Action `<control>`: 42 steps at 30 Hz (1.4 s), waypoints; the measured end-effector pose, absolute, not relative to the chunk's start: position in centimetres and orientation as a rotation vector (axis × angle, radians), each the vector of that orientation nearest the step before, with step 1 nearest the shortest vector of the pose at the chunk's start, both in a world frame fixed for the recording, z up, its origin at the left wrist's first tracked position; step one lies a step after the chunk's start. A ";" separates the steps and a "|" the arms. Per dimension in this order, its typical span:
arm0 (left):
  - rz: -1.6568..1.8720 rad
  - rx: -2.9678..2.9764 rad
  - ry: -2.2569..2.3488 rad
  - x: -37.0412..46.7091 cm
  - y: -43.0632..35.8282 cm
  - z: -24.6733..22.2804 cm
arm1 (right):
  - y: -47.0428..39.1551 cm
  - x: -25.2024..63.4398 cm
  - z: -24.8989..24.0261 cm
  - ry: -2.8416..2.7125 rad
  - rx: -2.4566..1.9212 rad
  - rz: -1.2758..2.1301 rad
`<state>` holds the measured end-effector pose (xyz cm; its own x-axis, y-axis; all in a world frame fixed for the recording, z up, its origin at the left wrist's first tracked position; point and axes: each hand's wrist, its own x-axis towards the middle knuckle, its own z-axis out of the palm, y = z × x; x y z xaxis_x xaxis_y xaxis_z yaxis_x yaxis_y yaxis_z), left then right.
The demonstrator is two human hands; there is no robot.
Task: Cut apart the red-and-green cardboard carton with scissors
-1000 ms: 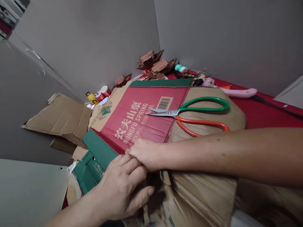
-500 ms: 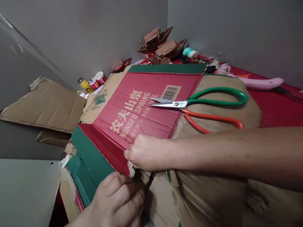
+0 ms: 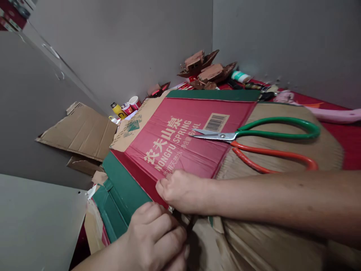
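Observation:
A flattened red and green cardboard box with white lettering and a barcode lies across the middle. My right hand is closed on its near edge, knuckles up. Just left of and below it, my left hand is curled round the same edge of the cardboard; its fingertips are partly hidden. Partly open scissors, with one green and one orange handle, rest on the cardboard beyond my right forearm, blades pointing left.
Brown cardboard pieces stand at the left. Small brown model boats, a teal-banded roll, paper cups and a yellow bottle sit at the back. A pink handle lies on the red cloth.
The view has shifted, so most things appear farther right and lower. Both hands stay close together at the cardboard edge, and the torn edge between them is now more covered.

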<state>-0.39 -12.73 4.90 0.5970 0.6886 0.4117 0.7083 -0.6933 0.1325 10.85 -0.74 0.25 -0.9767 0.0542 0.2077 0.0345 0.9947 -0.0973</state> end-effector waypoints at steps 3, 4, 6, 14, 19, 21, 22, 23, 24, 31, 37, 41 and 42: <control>-0.646 -2.729 -1.158 -1.0 -13.1 4.2 | -0.6 11.0 0.2 -3.012 -0.025 0.159; -0.660 -2.728 -1.152 -1.1 -13.2 4.1 | -0.5 11.0 0.1 -3.019 -0.025 0.174; -0.697 -2.770 -1.197 -1.0 -13.4 4.2 | -0.4 11.0 -0.4 -3.001 -0.041 0.205; -0.846 -2.253 -1.944 -6.2 -9.5 7.0 | 0.0 10.9 -1.7 -2.966 -0.161 0.199; -0.339 -1.570 -2.677 -13.2 -4.0 8.2 | -0.2 10.8 -0.9 -2.800 -0.211 0.527; -0.215 -1.563 -2.805 -14.5 -2.8 8.3 | -0.1 10.9 -0.7 -2.706 -0.123 0.626; -0.190 -1.568 -2.824 -14.8 -2.6 8.2 | 0.0 11.0 -0.7 -2.677 -0.072 0.620; -0.185 -1.558 -2.823 -15.0 -2.4 8.1 | 0.2 11.1 -0.7 -2.663 -0.030 0.576; -0.178 -1.542 -2.823 -15.2 -2.4 8.0 | 0.4 11.2 -0.7 -2.662 0.003 0.497; -0.071 -1.474 -2.894 -15.8 -2.3 6.5 | 1.8 11.9 -2.3 -2.753 0.042 0.016; -0.014 -1.466 -2.904 -15.6 -1.1 6.2 | 1.9 13.1 -0.2 -2.942 -0.132 0.336; -0.010 -1.490 -2.907 -15.8 -0.7 6.6 | 4.6 18.3 5.1 -3.063 -0.165 0.555; -0.012 -1.494 -2.905 -15.9 -0.6 6.6 | 5.5 20.0 5.9 -2.996 -0.345 0.493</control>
